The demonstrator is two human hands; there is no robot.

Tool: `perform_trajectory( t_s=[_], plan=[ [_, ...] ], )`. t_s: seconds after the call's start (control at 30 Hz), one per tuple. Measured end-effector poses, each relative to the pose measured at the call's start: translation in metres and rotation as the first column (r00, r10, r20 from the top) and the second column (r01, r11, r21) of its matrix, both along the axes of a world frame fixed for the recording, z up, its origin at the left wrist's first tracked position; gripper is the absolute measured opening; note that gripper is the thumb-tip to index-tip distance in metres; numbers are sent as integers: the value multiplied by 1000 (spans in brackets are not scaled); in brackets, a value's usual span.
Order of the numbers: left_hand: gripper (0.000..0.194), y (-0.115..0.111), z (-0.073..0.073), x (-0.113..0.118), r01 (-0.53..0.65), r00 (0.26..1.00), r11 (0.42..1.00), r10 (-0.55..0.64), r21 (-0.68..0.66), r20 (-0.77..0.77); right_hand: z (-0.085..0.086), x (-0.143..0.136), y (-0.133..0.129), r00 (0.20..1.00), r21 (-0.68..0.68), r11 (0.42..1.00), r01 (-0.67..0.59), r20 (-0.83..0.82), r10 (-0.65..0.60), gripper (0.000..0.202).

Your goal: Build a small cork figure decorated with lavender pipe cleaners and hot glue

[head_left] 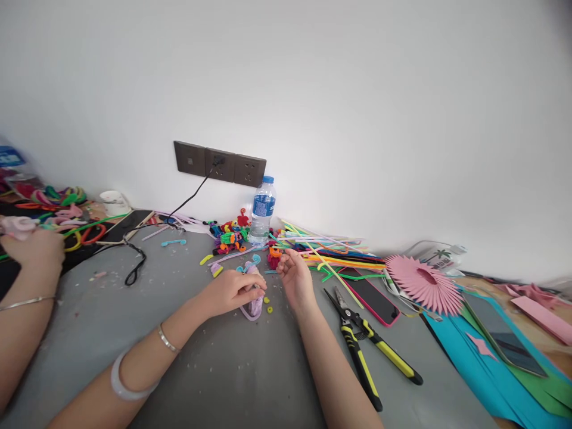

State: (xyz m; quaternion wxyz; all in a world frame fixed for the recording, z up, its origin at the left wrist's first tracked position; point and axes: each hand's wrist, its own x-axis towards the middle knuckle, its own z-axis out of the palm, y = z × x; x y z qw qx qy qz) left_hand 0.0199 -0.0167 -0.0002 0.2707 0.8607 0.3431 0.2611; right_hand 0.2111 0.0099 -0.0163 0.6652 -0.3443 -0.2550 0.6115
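My left hand point(236, 292) is closed over a light purple pipe-cleaner piece point(255, 307) on the grey tabletop. Its lower end shows below my fingers, while the middle is covered. Light blue curls point(255, 260) stick up just beyond that hand. To the right, my right hand point(295, 279) is raised a little, with thumb and fingertips pinched together. Whatever sits in that pinch is too small to make out. Small yellow-green bits point(269, 309) lie between the two hands.
A water bottle point(263, 211) stands by the wall beside colourful pipe-cleaner figures point(230, 238). Pipe cleaners point(344, 257), a phone point(370, 298), pliers point(357, 325) and a pink paper fan point(424, 285) lie right. At left, another person's hand point(38, 253) works near scissors point(89, 234).
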Motion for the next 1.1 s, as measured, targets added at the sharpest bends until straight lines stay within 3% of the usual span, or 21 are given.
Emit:
perform_trajectory(
  t_s=[0.5,1.1],
  plan=[
    [32,0,-2,0,44,999,999,-44,8,-29,2,0,-1,1000,-7,1000,16,-25,-16,18],
    [28,-2,1,3,16,996,1000,-17,-9,-84,-1,1,2,1000,17,1000,20,10,-20,20]
  ],
)
